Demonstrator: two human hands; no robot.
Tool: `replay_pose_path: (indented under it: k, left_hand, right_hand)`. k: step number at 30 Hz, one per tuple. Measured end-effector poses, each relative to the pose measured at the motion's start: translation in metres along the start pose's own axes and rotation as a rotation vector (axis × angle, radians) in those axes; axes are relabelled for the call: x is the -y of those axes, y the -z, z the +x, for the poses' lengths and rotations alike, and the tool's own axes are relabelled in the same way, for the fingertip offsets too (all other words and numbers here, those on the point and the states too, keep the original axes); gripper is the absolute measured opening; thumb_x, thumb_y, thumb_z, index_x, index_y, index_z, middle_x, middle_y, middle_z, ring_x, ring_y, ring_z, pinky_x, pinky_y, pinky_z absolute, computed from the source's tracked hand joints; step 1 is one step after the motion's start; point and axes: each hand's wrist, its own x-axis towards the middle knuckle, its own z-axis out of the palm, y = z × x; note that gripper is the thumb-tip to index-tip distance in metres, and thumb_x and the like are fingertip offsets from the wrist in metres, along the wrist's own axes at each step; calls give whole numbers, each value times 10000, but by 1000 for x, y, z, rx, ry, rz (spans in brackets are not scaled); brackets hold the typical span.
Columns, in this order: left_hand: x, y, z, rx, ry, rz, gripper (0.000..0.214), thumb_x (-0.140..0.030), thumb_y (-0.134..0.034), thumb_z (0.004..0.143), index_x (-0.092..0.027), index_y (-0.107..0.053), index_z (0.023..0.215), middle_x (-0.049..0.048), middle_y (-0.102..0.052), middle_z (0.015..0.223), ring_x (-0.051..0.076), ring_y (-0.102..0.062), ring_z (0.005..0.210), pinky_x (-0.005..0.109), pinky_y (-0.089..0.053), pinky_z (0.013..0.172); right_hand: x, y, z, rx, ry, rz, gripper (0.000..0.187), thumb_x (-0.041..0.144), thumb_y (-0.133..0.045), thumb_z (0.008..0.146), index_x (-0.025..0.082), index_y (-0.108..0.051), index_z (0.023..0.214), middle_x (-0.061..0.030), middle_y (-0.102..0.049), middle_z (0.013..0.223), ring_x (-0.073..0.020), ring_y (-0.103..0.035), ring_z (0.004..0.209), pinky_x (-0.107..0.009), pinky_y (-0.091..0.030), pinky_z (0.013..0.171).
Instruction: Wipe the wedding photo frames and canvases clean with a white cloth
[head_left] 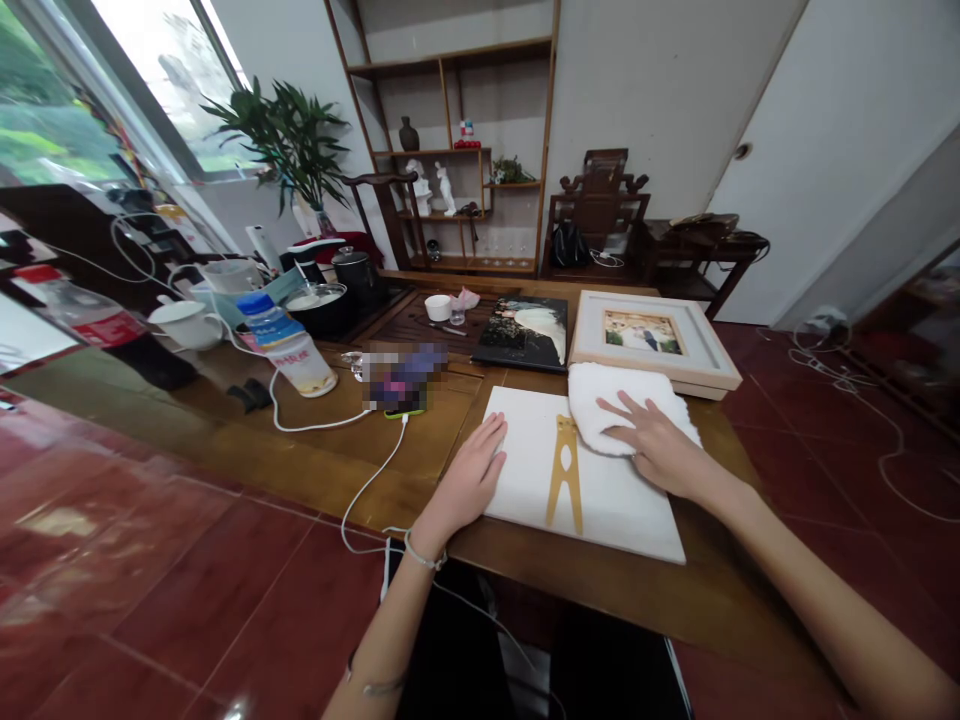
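A white board (pixel 517 475) lies flat on the wooden table, with a gold folding easel leg (pixel 566 480) on its face. My left hand (pixel 474 468) rests on the board's left edge, fingers stretched out and thumb slightly apart. Under my right hand (pixel 646 440) is a folded white towel (pixel 600 390), covering the board's upper right corner. The fingers of that hand are spread flat on the towel rather than wrapped round it.
Behind the board are a dark photo panel (pixel 521 335) and a pale framed photo (pixel 652 335). On the left stand a blue-capped bottle (pixel 292 350), a cola bottle (pixel 112 330) and a white cup (pixel 187 325). A white cable (pixel 367 485) hangs over the front edge.
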Motion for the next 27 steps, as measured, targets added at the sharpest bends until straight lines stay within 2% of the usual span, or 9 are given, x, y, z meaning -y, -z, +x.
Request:
replay_pose_path:
  k: [2, 5, 9, 12, 15, 18, 23, 25, 27]
  left_hand:
    - [0, 0, 0, 0, 10, -1, 441, -240, -362, 943, -157, -404, 1374, 114, -359, 1468, 211, -287, 1381, 459, -261, 1141]
    - [-1, -1, 0, 0, 11, 5, 442, -233, -358, 943, -138, -405, 1372, 123, -361, 1465, 207, -284, 1382, 447, -258, 1145]
    - [0, -2, -1, -27, -8, 1, 436, -231, -360, 945, -158, -407, 1372, 116, -367, 1463, 217, -292, 1379, 465, -269, 1138]
    - [0, -3, -2, -29, -16, 0, 438, -234, -357, 948, -168, -400, 1379, 109, -370, 1463, 220, -291, 1379, 469, -271, 1137]
    - [-1, -2, -2, -22, -15, 2, 442, -240, -350, 950, -168, -394, 1384, 104, -365, 1466, 216, -286, 1381, 463, -265, 1142]
    - [-2, -1, -2, -9, -9, 8, 445, -232, -344, 948, -163, -393, 1385, 104, -355, 1471, 213, -282, 1383, 459, -258, 1146]
    - [-2, 1, -1, 6, -1, 1, 449, -221, -352, 942, -168, -392, 1385, 101, -356, 1471, 205, -277, 1386, 456, -259, 1145]
    - [-2, 1, -1, 4, 6, -8, 447, -224, -356, 940, -163, -400, 1380, 105, -362, 1467, 206, -282, 1383, 449, -261, 1144]
    - [-1, 0, 0, -2, 14, -10, 444, -228, -359, 938, -149, -410, 1372, 114, -365, 1464, 207, -290, 1380, 442, -263, 1144]
  right_hand:
    - [11, 4, -7, 25, -29, 3, 656, -56, -377, 613, 175, -606, 1183, -100, -366, 1462, -353, -200, 1367, -609, -280, 1043]
    - [44, 14, -31, 101, -73, 4, 671, -52, -392, 616, 204, -604, 1200, -100, -381, 1451, -379, -244, 1346, -612, -322, 1021]
    - [91, 27, -72, 221, -27, 26, 650, -28, -459, 592, 265, -652, 1139, -96, -415, 1424, -420, -329, 1292, -624, -395, 968]
    - [106, 34, -88, 274, 18, 59, 652, -12, -485, 571, 327, -668, 1097, -59, -424, 1417, -423, -380, 1261, -625, -446, 923]
    - [96, 33, -80, 250, -16, 92, 693, -24, -451, 574, 325, -642, 1140, -32, -383, 1447, -375, -332, 1304, -587, -425, 972]
    - [66, 22, -50, 163, -70, 103, 713, -39, -417, 584, 260, -605, 1203, -59, -343, 1473, -351, -238, 1351, -580, -332, 1040]
    - [14, -2, 1, 14, -56, 52, 660, -45, -412, 603, 165, -602, 1199, -110, -318, 1484, -377, -161, 1370, -622, -226, 1059]
    - [6, -3, 10, -8, -48, 42, 657, -52, -398, 608, 149, -596, 1201, -115, -335, 1476, -373, -170, 1370, -615, -230, 1060]
    - [7, 3, 8, 0, -64, 48, 660, -57, -382, 613, 143, -589, 1206, -122, -364, 1459, -366, -216, 1360, -602, -263, 1053]
